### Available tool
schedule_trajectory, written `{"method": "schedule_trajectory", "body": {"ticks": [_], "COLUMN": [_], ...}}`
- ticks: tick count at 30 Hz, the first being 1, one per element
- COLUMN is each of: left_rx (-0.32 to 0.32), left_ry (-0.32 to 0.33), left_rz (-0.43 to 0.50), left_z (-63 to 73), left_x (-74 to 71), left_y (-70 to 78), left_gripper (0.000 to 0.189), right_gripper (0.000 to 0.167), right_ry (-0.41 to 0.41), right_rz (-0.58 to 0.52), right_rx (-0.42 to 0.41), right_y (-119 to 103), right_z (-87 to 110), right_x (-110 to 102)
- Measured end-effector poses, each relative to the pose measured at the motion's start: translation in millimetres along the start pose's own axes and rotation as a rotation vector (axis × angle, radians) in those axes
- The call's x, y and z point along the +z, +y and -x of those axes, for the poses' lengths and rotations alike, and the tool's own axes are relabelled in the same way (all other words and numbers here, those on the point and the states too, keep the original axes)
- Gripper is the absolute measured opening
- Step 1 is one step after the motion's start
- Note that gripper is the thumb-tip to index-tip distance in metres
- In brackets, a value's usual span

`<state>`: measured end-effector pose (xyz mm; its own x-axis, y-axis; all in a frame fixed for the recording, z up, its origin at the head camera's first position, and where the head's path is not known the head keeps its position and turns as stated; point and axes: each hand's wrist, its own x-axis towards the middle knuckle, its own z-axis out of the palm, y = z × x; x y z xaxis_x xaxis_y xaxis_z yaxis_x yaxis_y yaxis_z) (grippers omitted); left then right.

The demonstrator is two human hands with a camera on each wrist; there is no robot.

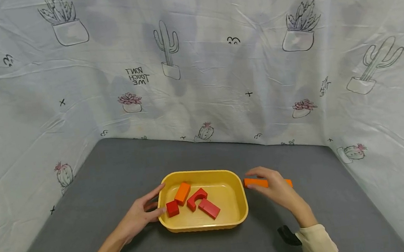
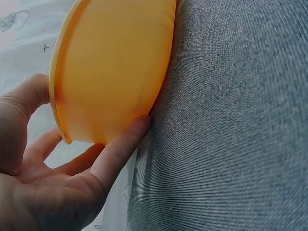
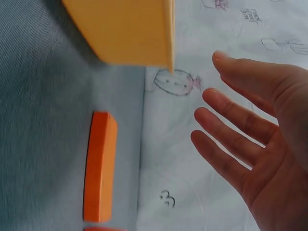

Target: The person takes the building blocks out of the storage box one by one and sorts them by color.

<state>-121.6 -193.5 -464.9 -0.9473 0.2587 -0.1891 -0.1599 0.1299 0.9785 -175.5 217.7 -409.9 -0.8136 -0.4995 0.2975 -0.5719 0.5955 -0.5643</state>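
Note:
A yellow bin (image 1: 211, 227) with a rounded rim stands on the grey table. My left hand (image 1: 139, 217) grips its left end, thumb over the rim and fingers along the outer wall (image 2: 115, 72). Inside lie a red cube (image 1: 172, 208), an orange block (image 1: 183, 193), a red arch block (image 1: 196, 200) and a flat red block (image 1: 209, 208). Just right of the bin, my right hand (image 1: 275, 190) hovers with fingers spread and holds nothing. Below it lies a long orange block (image 3: 99, 168), partly hidden by the hand in the head view.
Another orange-red piece (image 3: 105, 229) shows at the bottom edge of the right wrist view, beyond the long block. White cloth (image 1: 219, 79) printed with cacti encloses the grey table (image 1: 136, 160) at the back and both sides. Dark straps circle both wrists.

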Motion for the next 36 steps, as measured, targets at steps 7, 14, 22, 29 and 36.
{"method": "schedule_trajectory", "body": {"ticks": [7,14,22,29,36], "left_rx": [0.022,0.024,0.028,0.025,0.047], "left_ry": [-0.026,-0.029,-0.037,-0.027,-0.046], "left_rz": [0.011,0.019,0.022,0.02,0.023], "left_z": [0.0,1.7,3.2,2.3,1.4], "left_x": [0.9,-0.2,0.0,-0.1,-2.1], "left_y": [-0.8,-3.0,-5.6,-2.6,-1.2], "left_gripper": [0.075,0.076,0.076,0.075,0.075], "right_gripper": [0.031,0.03,0.036,0.039,0.041], "right_ry": [-0.027,-0.079,-0.185,-0.277,-0.316], "right_rz": [-0.076,-0.136,-0.173,-0.143,-0.132], "right_rx": [-0.031,-0.066,-0.022,-0.029,-0.058], "right_y": [-5.8,-8.9,-17.7,-33.7,-47.3], "right_z": [-13.6,-32.7,-51.3,-66.8,-79.5], "right_x": [11.6,25.3,42.7,50.3,51.9]}}
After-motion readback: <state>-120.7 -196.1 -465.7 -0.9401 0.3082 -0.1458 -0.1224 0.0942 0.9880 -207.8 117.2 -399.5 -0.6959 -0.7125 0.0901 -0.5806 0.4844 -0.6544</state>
